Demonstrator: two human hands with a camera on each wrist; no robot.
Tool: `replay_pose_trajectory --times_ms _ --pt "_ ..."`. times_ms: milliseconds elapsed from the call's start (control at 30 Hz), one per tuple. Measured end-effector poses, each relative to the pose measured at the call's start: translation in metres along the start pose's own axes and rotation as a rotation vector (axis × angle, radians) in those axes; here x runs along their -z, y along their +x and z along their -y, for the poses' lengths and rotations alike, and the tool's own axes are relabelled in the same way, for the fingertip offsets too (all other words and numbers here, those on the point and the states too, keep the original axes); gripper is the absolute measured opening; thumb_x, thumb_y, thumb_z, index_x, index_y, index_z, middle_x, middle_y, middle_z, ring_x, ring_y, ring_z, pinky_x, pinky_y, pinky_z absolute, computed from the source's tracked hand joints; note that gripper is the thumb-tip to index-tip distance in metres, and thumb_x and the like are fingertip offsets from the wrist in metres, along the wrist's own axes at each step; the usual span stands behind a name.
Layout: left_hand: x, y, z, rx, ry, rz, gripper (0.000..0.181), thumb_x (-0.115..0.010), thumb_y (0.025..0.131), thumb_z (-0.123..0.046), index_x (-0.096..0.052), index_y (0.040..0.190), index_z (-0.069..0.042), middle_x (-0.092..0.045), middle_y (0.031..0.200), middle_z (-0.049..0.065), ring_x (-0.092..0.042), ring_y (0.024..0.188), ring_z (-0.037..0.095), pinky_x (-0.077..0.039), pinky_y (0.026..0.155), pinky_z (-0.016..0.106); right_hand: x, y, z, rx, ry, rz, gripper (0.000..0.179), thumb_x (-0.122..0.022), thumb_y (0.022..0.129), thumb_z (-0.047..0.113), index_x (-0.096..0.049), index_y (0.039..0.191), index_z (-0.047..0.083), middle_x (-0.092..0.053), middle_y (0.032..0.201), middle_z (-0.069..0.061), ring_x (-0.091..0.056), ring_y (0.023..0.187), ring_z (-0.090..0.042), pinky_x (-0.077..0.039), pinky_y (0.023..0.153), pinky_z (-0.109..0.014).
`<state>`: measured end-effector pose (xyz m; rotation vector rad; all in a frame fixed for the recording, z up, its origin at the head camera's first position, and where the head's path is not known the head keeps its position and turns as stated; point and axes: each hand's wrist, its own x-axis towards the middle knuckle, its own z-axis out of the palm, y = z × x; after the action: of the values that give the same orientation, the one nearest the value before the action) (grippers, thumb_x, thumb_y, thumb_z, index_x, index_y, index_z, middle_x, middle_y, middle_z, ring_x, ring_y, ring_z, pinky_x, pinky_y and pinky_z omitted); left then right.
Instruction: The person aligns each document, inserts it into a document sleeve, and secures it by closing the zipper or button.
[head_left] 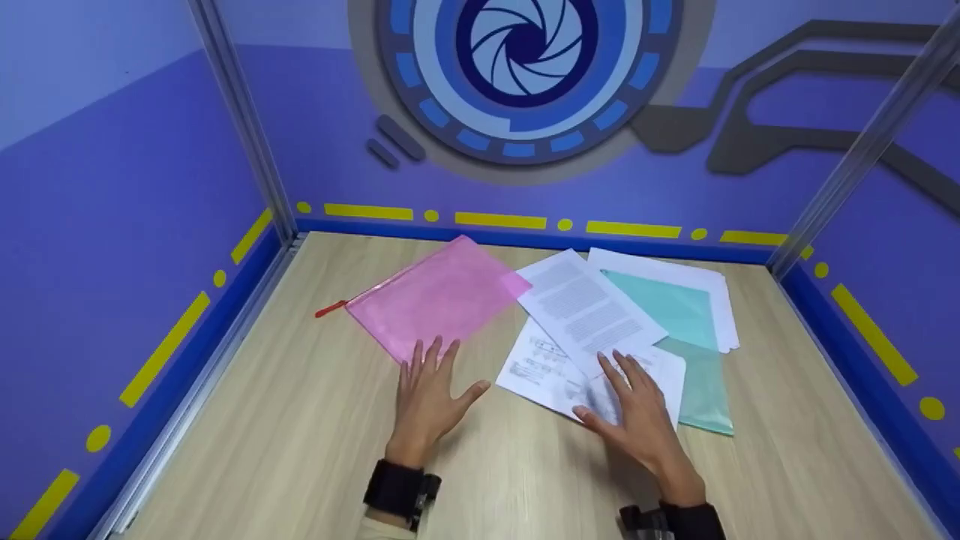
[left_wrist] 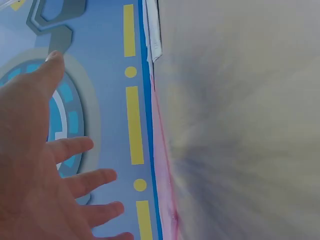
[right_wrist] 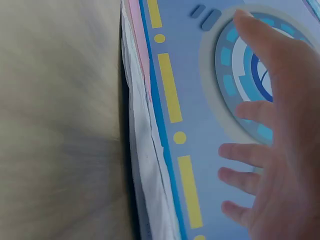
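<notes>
My left hand point(head_left: 429, 401) is spread with straight fingers near the lower corner of a pink zip pouch point(head_left: 442, 300), holding nothing. The pouch lies flat, its red zipper pull point(head_left: 330, 308) pointing left. My right hand point(head_left: 636, 412) hovers with extended fingers over a sheet with printed diagrams point(head_left: 540, 367). Across that sheet lies a page of printed text point(head_left: 585, 300), slanting and touching the pouch's right corner. A green pouch point(head_left: 697, 382) lies to the right, partly under the papers. In the wrist views, both the left hand point(left_wrist: 45, 160) and right hand point(right_wrist: 280, 140) have empty palms.
A white sheet point(head_left: 720, 300) sits behind the green pouch at the back right. The wooden table point(head_left: 247, 420) is bounded by blue-purple panels point(head_left: 480, 187) at the back and both sides. Metal posts point(head_left: 259, 142) stand at the back corners.
</notes>
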<state>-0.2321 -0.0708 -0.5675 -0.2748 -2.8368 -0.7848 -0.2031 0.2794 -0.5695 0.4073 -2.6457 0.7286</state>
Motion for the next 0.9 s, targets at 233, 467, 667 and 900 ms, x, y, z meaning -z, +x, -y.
replay_pose_trajectory --times_ms 233,467,667,900 --pt "-0.002 -0.015 0.003 -0.028 -0.077 -0.099 0.092 -0.059 0.095 -0.074 -0.043 0.163 -0.014 -0.036 0.169 0.014 -0.019 0.160 0.042 -0.018 0.123 0.067 -0.005 -0.011 0.001 0.001 0.134 -0.048 0.084 -0.086 0.086 0.035 -0.051 0.157 0.008 -0.047 0.159 -0.023 -0.041 0.145 -0.050 -0.031 0.111 -0.072" --pt "-0.003 -0.010 0.001 -0.023 -0.206 -0.105 0.088 -0.063 0.097 -0.068 -0.042 0.163 -0.013 -0.037 0.168 0.016 -0.021 0.159 0.044 -0.020 0.122 0.067 -0.001 -0.010 0.000 -0.049 0.152 0.010 0.083 -0.082 0.090 0.039 -0.048 0.160 0.013 -0.044 0.162 -0.021 -0.037 0.149 -0.048 -0.029 0.114 -0.071" --pt "-0.006 -0.007 0.000 -0.016 -0.245 -0.086 0.089 -0.063 0.097 -0.067 -0.041 0.163 -0.012 -0.036 0.169 0.017 -0.018 0.159 0.043 -0.018 0.123 0.067 -0.001 -0.008 -0.003 -0.045 0.132 0.004 0.084 -0.083 0.089 0.039 -0.048 0.160 0.012 -0.045 0.162 -0.021 -0.039 0.147 -0.048 -0.031 0.114 -0.069" --pt "-0.009 -0.005 0.003 -0.005 -0.260 -0.052 0.089 -0.062 0.097 -0.068 -0.039 0.164 -0.013 -0.033 0.170 0.018 -0.016 0.160 0.044 -0.017 0.124 0.066 -0.003 -0.007 -0.004 -0.023 0.075 -0.006 0.086 -0.085 0.087 0.041 -0.049 0.159 0.011 -0.046 0.159 -0.024 -0.042 0.144 -0.050 -0.032 0.112 -0.069"
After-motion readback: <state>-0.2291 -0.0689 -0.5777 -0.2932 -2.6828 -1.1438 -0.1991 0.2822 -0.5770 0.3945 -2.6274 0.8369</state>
